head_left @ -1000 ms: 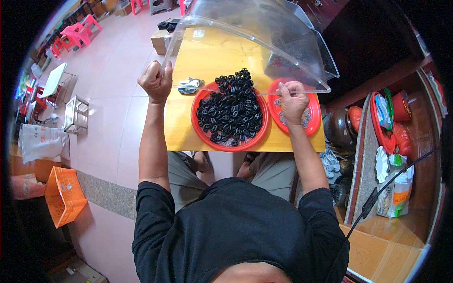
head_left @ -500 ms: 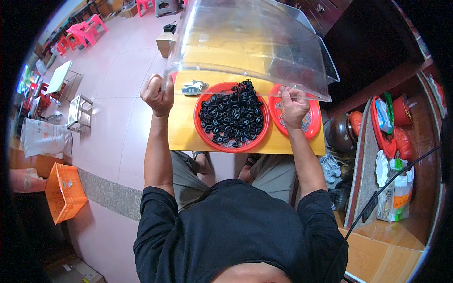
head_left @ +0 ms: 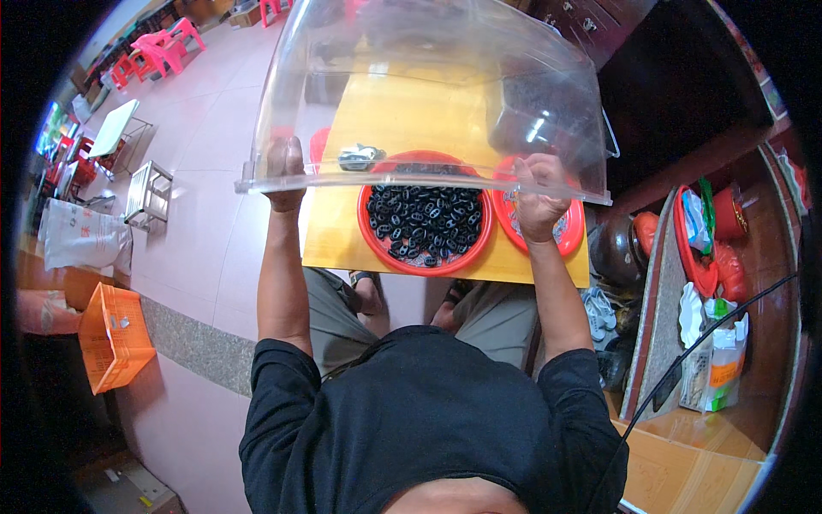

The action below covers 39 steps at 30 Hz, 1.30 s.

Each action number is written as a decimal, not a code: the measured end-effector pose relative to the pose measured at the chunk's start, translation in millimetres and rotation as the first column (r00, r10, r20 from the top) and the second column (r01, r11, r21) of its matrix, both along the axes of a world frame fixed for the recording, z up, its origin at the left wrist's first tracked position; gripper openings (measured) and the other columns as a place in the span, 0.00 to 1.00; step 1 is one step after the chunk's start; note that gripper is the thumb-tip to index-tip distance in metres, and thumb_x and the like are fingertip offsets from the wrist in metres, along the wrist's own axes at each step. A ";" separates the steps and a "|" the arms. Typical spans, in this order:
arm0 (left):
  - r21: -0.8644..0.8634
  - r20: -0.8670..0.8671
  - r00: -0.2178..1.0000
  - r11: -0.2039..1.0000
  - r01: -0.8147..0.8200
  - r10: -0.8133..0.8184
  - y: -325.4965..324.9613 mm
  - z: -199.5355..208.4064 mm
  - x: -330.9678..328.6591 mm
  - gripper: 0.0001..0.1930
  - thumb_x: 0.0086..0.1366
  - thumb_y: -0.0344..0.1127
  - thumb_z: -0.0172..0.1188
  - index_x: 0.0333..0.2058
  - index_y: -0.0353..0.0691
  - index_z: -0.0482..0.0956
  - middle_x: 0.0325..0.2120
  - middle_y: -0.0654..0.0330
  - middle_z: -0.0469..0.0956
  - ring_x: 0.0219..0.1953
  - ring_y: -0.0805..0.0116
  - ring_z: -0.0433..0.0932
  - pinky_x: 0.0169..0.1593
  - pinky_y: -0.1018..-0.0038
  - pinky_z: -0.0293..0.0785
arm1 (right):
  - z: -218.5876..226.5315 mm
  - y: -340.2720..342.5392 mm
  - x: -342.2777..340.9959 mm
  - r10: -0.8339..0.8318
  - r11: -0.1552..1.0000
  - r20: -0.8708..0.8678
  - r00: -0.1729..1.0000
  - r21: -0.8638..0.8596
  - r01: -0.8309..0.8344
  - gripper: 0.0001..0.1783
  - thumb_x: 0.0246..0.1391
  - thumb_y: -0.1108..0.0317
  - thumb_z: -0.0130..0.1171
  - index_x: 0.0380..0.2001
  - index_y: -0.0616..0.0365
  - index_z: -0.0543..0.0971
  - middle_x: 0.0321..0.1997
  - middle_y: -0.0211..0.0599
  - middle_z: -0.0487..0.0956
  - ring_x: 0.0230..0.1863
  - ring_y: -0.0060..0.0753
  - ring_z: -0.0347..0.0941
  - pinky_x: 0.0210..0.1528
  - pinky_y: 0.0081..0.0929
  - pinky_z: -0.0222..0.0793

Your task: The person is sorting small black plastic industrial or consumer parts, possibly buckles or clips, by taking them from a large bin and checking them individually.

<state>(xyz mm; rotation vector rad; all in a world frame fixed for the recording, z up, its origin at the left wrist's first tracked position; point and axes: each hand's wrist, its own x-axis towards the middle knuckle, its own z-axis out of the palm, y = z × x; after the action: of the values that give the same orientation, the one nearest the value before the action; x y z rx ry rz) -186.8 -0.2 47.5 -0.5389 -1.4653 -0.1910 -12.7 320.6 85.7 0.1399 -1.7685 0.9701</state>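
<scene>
Left hand point(head_left: 285, 164) and right hand point(head_left: 541, 195) grip a clear plastic bin point(head_left: 428, 94), its near edge stretching sideways above a red basin point(head_left: 426, 271).

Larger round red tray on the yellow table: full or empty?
Well filled: a heap of black pieces covers most of the red tray.

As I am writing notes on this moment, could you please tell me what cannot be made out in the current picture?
All in the head view:
- Left hand: fingertips, blurred behind the clear plastic bin.
- That bin's far end: cut off by the top edge.
- Small bits in the right red tray: too small, partly behind the right hand.
- Left red tray: floor mostly under black pieces.
</scene>
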 end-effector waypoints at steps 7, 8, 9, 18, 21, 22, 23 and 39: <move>0.575 0.350 0.667 0.713 0.401 -0.657 22.0 48.3 14.7 0.12 0.58 0.29 0.53 0.16 0.35 0.71 0.09 0.57 0.65 0.13 0.65 0.65 0.21 0.72 0.60 | 31.6 19.3 -21.7 -0.032 0.999 0.100 0.994 0.013 0.031 0.09 0.43 0.76 0.62 0.19 0.60 0.71 0.23 0.32 0.72 0.22 0.26 0.67 0.27 0.24 0.65; 0.555 0.343 0.705 0.740 0.380 -0.620 24.2 54.6 9.8 0.16 0.57 0.30 0.57 0.14 0.35 0.65 0.09 0.59 0.59 0.13 0.72 0.57 0.20 0.75 0.54 | 46.4 20.6 -29.1 -0.069 0.994 0.151 0.986 0.091 0.056 0.09 0.43 0.76 0.63 0.19 0.60 0.71 0.22 0.31 0.72 0.21 0.25 0.68 0.26 0.24 0.65; 0.553 0.338 0.709 0.740 0.383 -0.619 25.2 58.6 4.9 0.16 0.57 0.30 0.57 0.14 0.35 0.65 0.09 0.59 0.59 0.13 0.72 0.57 0.20 0.75 0.54 | 56.1 23.4 -38.0 -0.110 0.983 0.199 0.974 0.169 0.076 0.09 0.43 0.75 0.63 0.20 0.60 0.71 0.21 0.30 0.72 0.21 0.24 0.69 0.25 0.24 0.65; 0.752 0.498 0.451 0.628 0.202 -0.741 55.1 35.7 -69.2 0.19 0.56 0.38 0.60 0.13 0.36 0.66 0.08 0.66 0.56 0.17 0.82 0.55 0.19 0.74 0.56 | 46.9 54.9 -65.1 -0.056 0.997 0.376 0.925 -0.024 0.071 0.15 0.41 0.73 0.64 0.35 0.62 0.74 0.26 0.33 0.75 0.25 0.22 0.71 0.30 0.21 0.69; 0.783 0.513 0.392 0.604 0.150 -0.763 60.9 17.0 -93.8 0.19 0.55 0.37 0.61 0.11 0.36 0.66 0.08 0.68 0.59 0.17 0.82 0.56 0.19 0.75 0.57 | 29.3 52.9 -52.8 -0.083 0.996 0.389 0.918 0.016 0.084 0.14 0.40 0.75 0.63 0.33 0.62 0.74 0.26 0.35 0.74 0.23 0.24 0.70 0.29 0.22 0.69; 0.856 0.439 0.320 0.499 0.135 -0.839 63.3 14.7 -97.8 0.18 0.54 0.36 0.62 0.11 0.37 0.66 0.08 0.69 0.59 0.16 0.83 0.57 0.18 0.76 0.56 | 26.8 50.5 -47.8 -0.096 0.995 0.383 0.919 0.034 0.090 0.14 0.40 0.75 0.63 0.33 0.62 0.74 0.26 0.35 0.74 0.23 0.24 0.70 0.29 0.23 0.69; 0.915 0.354 0.247 0.389 0.111 -0.902 64.7 12.9 -102.3 0.18 0.54 0.36 0.62 0.11 0.38 0.67 0.09 0.69 0.60 0.15 0.83 0.57 0.17 0.76 0.55 | 24.3 48.2 -42.3 -0.109 0.994 0.378 0.919 0.051 0.096 0.13 0.40 0.76 0.63 0.33 0.63 0.74 0.26 0.35 0.73 0.23 0.25 0.70 0.29 0.23 0.69; 0.814 0.406 -0.274 0.481 -0.325 -0.872 82.4 32.1 -150.3 0.15 0.55 0.34 0.60 0.16 0.45 0.64 0.09 0.71 0.55 0.09 0.79 0.51 0.12 0.76 0.44 | -4.2 70.6 7.2 -0.210 0.978 0.443 0.872 0.109 0.181 0.09 0.44 0.78 0.60 0.32 0.61 0.74 0.28 0.29 0.72 0.25 0.17 0.67 0.27 0.15 0.66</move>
<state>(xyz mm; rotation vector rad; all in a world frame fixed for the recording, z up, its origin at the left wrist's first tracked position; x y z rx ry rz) -337.1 82.1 79.6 0.1329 -2.3642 -2.3566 -5.5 391.1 81.5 -0.2445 -2.1923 0.8408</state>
